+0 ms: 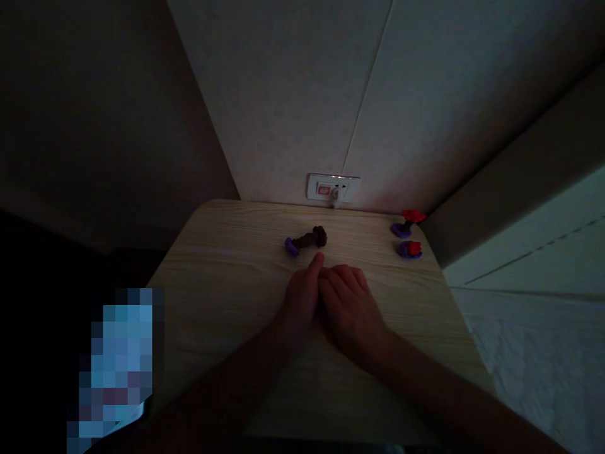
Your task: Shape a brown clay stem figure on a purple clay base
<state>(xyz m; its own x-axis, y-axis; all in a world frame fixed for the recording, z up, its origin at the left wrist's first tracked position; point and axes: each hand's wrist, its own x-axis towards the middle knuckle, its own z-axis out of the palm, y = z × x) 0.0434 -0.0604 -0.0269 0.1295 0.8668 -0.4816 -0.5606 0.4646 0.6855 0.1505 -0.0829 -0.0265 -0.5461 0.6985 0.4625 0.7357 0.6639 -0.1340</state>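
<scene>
My left hand (302, 296) and my right hand (352, 302) rest together at the middle of a light wooden table (227, 284), fingers curled and pressed against each other. Whatever lies between them is hidden. Just beyond the fingertips lies a small clay figure (307, 240) on its side, with a dark brown body and a purple end. At the far right corner stand two more small clay pieces, one with a red top on a purple base (407, 222) and a lower purple one with red on it (410, 250).
A white wall socket (333, 187) with a plug in it sits on the wall behind the table. A pale bed surface (534, 334) lies to the right. The room is dim, and a blurred blue patch (118, 359) shows at lower left.
</scene>
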